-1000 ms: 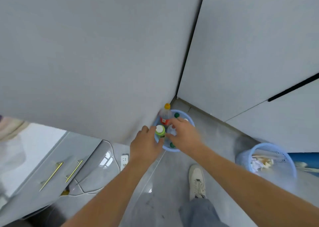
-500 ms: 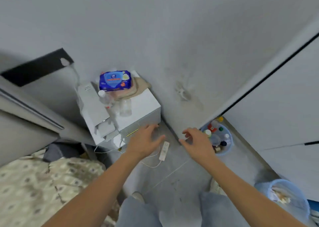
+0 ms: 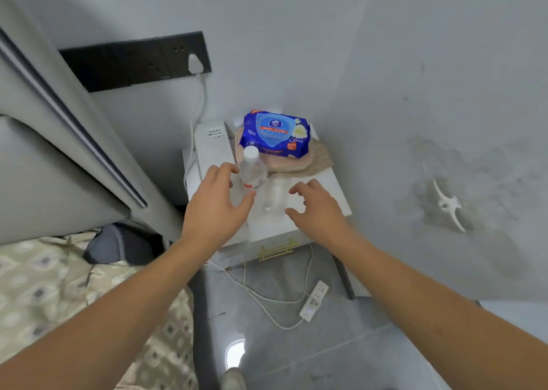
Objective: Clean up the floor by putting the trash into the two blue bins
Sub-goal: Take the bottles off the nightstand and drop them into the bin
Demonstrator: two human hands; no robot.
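Note:
A clear plastic bottle with a white cap (image 3: 252, 168) stands on the white bedside cabinet (image 3: 320, 211). A second clear, capless bottle (image 3: 275, 195) stands just right of it. My left hand (image 3: 219, 202) hovers over the cabinet beside the capped bottle, fingers spread, holding nothing. My right hand (image 3: 314, 208) hovers to the right of the capless bottle, fingers loosely curved and empty. Neither blue bin is in view.
A blue wet-wipes pack (image 3: 274, 133) lies on folded beige cloth at the cabinet's back, next to a white box (image 3: 212, 146). A white power strip (image 3: 314, 300) and its cable lie on the grey floor. The bed (image 3: 74, 294) is at left, walls behind and right.
The view swung left from the bottle-filled blue bin in the corner to the bedside cabinet. Both empty hands moved up from floor level to either side of the two bottles.

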